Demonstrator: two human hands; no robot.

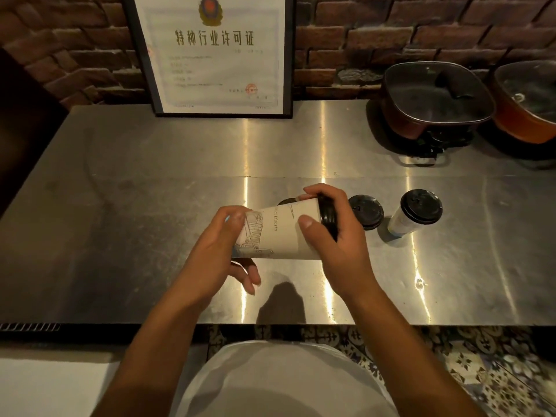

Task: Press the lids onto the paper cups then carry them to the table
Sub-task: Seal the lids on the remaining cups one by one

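White paper cup (285,233) with grey line drawing and black plastic lid (328,215), held in both hands. Right of the grip: loose black lid (365,210), then white cup with black lid (416,212). Beneath: grey steel counter (150,206), streaked with light. Beyond: reddish-brown brick wall (421,31), black-framed white certificate (215,52) with gold characters.

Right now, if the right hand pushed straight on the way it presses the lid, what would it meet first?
The right hand presses leftward against the black lid, so it meets the tilted paper cup first, then probably the left hand bracing the cup's base.
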